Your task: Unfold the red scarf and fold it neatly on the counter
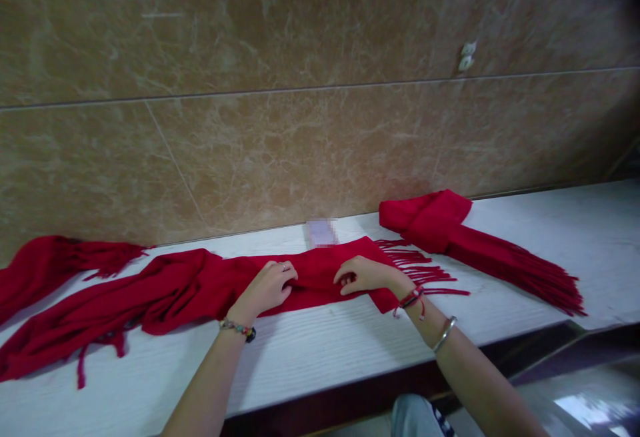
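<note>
A long red scarf (pixel 320 276) runs along the white surface, smooth in its middle and bunched toward the left. Its fringe (pixel 420 272) spreads out at the right end. My left hand (pixel 270 286) rests on the middle part, fingers loosely bent and thumb apart from them. Farther right, near the fringed end, my right hand (pixel 364 273) touches the same scarf with curled fingers and a gap at the thumb. No fold of cloth shows gripped in either hand, though the fingertips are partly hidden.
A folded red scarf (pixel 440 227) lies at the right with its fringe toward me. More red fringed cloth (pixel 55 260) is at the far left. A small blurred pale card-like item (pixel 321 232) sits by the marbled wall (pixel 300 150). The white surface's front edge (pixel 360 389) is dark.
</note>
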Tool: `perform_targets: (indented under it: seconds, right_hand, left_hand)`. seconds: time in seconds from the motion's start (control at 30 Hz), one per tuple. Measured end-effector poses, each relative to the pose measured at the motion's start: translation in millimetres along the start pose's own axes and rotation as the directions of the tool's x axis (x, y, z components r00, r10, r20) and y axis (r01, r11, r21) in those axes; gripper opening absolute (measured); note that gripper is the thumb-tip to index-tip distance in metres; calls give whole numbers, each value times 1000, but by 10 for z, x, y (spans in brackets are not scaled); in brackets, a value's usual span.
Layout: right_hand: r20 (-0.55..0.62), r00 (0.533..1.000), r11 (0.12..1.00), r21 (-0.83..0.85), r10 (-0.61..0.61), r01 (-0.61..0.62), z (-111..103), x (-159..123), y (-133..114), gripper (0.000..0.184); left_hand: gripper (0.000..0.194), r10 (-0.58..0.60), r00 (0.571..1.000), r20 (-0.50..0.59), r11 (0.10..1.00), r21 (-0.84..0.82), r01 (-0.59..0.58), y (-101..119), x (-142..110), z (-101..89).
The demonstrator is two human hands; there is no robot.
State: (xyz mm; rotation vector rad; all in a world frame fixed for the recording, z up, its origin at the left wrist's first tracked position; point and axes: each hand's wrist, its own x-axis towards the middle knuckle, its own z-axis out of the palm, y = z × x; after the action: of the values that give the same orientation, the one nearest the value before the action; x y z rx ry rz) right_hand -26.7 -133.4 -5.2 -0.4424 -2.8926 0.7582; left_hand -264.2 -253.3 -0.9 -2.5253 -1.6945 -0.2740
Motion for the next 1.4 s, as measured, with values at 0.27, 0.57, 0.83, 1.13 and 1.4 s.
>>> perform_targets:
  seconds: [0.27, 0.57, 0.83, 1.13, 1.4]
  right_hand:
    - [5, 999, 983, -175, -46, 46, 11, 14, -31, 28]
    - [-12, 999, 973, -228, -48, 44, 49, 36, 97, 21]
    - [-15, 999, 980, -193, -51, 47, 46, 34, 115, 21]
    - [-20, 998, 978, -202, -60, 55, 42, 30, 125, 19]
    - [-3, 1000, 978, -205, -23, 22, 33, 15, 124, 19]
  left_hand:
    - [18, -154, 988, -31, 978, 137, 157, -391, -193, -54]
    - [20, -93, 995, 48, 911, 407, 65, -1038, -282, -304]
    - [28, -103, 987, 127, 995, 20, 101, -1073, -46, -260]
    - [21, -212, 968, 134, 969, -102, 227, -1190, -10, -516]
    - [12, -135, 941, 310, 912, 411, -4, -1120, -154, -955]
